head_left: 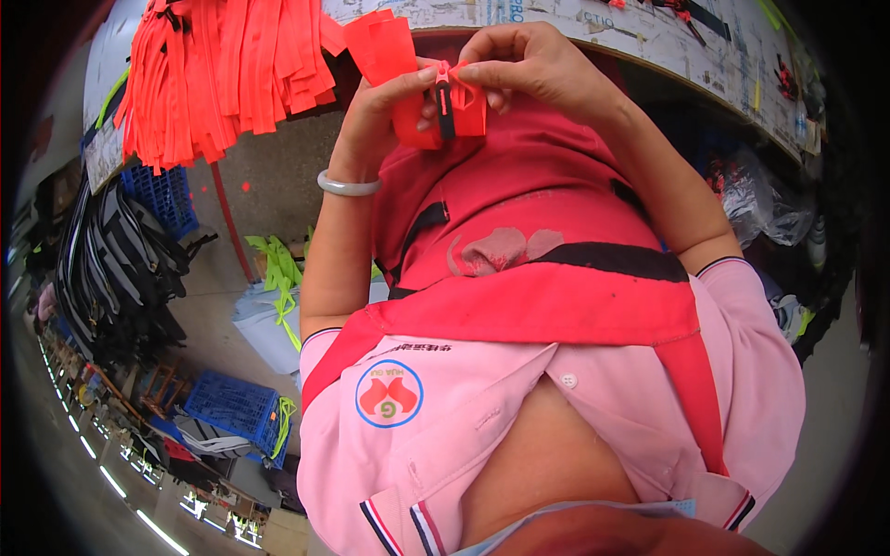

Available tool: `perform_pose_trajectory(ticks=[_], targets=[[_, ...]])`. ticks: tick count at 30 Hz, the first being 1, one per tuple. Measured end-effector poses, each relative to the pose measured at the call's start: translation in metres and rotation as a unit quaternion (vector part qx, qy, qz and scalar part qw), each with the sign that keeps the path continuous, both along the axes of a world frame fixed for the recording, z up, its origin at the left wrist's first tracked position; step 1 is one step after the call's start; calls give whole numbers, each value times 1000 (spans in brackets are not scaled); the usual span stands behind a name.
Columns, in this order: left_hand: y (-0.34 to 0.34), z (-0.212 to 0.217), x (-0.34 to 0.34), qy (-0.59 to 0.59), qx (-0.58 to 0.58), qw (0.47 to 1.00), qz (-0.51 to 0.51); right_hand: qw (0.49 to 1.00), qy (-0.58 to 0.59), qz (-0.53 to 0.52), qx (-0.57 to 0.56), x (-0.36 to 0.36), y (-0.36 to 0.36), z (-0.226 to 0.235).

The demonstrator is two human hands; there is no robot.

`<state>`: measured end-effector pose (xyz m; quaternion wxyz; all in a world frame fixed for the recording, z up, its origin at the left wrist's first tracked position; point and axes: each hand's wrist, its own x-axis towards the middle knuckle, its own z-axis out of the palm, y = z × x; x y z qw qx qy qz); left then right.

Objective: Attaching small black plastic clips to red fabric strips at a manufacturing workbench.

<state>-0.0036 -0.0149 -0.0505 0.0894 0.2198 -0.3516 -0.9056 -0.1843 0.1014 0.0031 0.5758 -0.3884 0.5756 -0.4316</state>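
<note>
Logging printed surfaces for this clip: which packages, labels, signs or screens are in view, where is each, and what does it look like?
Round badge: on the pink shirt's chest, lower centre-left; white disc with blue ring, red shape and green mark.
Printed board: along the bench edge, top right; pale, curved, with dark lettering and scuffs.
Plastic bags: right edge under the bench; clear, crumpled, contents unclear.
No screens visible.

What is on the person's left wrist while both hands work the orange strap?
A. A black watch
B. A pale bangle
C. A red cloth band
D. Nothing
B: a pale, smooth bangle circles the wrist just below the left hand, which pinches the orange strap together with the right hand.
</note>
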Motion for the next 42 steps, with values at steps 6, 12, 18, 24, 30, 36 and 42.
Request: perform_pose_trajectory(ticks=[6, 12, 18, 24, 30, 36, 42], targets=[[0, 2, 1, -15, -50, 999, -9, 1000, -2, 15, 8, -2, 1, -6], [1, 10, 0, -39, -97, 994, -11, 1000, -23, 10, 18, -1, 2, -9], [-2, -3, 4, -20, -49, 998, -29, 998, -40, 35, -12, -2, 1, -14], [-1, -7, 5, 30, 20, 999, -15, 1000, -18, 11, -23, 3, 1, -12], [-1, -10, 7, 42, 58, 997, -21, 1000, 0, 5, -23, 4, 2, -11], [1, -6, 7, 14, 21, 999, -22, 1000, 13, 19, 0, 3, 2, -9], [2, -1, 8, -23, -71, 997, -17, 1000, 18, -3, 16, 5, 1, -3]])
